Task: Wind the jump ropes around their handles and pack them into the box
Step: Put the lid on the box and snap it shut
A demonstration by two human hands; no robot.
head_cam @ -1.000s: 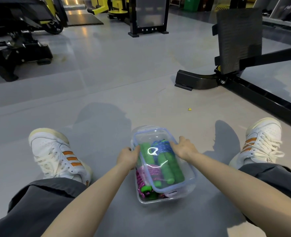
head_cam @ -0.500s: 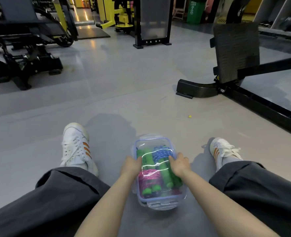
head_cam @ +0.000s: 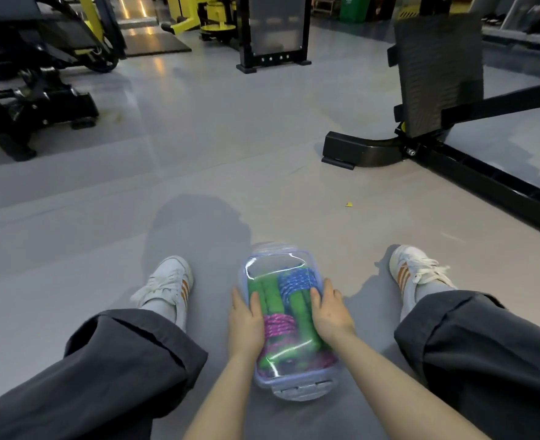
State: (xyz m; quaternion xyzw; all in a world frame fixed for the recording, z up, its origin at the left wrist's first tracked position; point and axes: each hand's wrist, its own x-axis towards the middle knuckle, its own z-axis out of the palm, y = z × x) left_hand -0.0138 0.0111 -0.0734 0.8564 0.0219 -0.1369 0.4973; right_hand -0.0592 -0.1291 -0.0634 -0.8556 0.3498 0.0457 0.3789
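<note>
A clear plastic box (head_cam: 275, 258) with a blue-rimmed lid stands on the grey floor between my legs. Through the lid I see jump ropes with green handles (head_cam: 270, 295), one wound in blue rope (head_cam: 295, 281), one in pink rope (head_cam: 278, 325). My left hand (head_cam: 245, 322) lies flat on the lid's left side, fingers straight. My right hand (head_cam: 330, 312) lies flat on the lid's right side, fingers straight. Both press down on the lid. A clasp (head_cam: 300, 389) shows at the box's near end.
My legs in dark trousers and white sneakers (head_cam: 167, 282) flank the box. A black gym machine base (head_cam: 360, 150) and upright pad (head_cam: 437, 74) stand at the right. More black and yellow machines (head_cam: 34, 100) fill the far left. A small yellow scrap (head_cam: 348, 204) lies on the floor.
Both hands slid from the box's sides onto the lid and flattened. The box now stands straighter between my legs, and my knees have drawn in.
</note>
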